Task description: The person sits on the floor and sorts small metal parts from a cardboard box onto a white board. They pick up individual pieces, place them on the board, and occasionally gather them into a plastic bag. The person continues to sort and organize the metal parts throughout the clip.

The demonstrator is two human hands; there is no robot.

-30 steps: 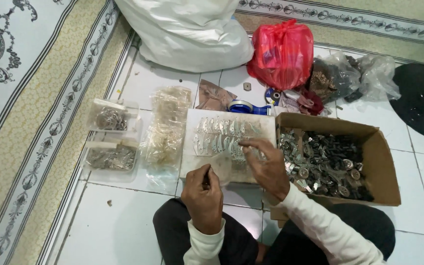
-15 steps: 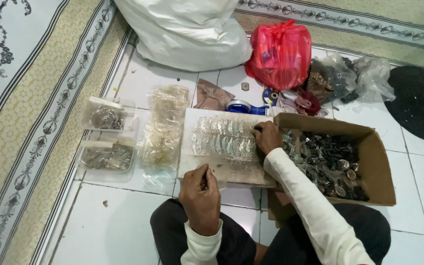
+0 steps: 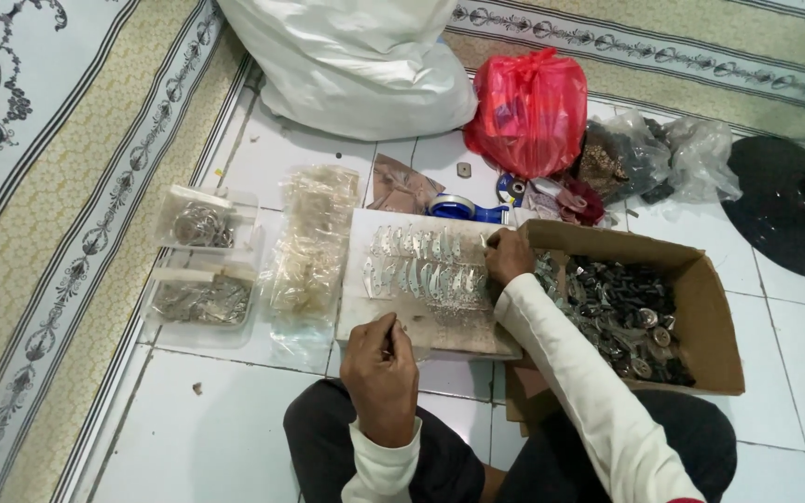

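Observation:
A white board (image 3: 365, 307) lies on the tiled floor before me, with two rows of small silver metal pieces (image 3: 426, 265) laid on it. My right hand (image 3: 507, 255) reaches to the far right end of the upper row, its fingertips pinching a small silver piece there. My left hand (image 3: 381, 373) rests at the board's near edge, fingers closed around a thin small tool or piece that I cannot make out. A brown cardboard box (image 3: 701, 307) full of dark and silver metal parts sits just right of the board.
Clear plastic bags (image 3: 311, 251) and two clear trays of silver parts (image 3: 205, 265) lie left of the board. A big white sack (image 3: 356, 61), a red plastic bag (image 3: 528, 112), a blue tape dispenser (image 3: 463, 207) and more bags sit behind. A patterned carpet (image 3: 48, 186) lies left.
My right hand moved from the board's near middle up to the far right end of the upper row. The left hand stayed almost still at the near edge.

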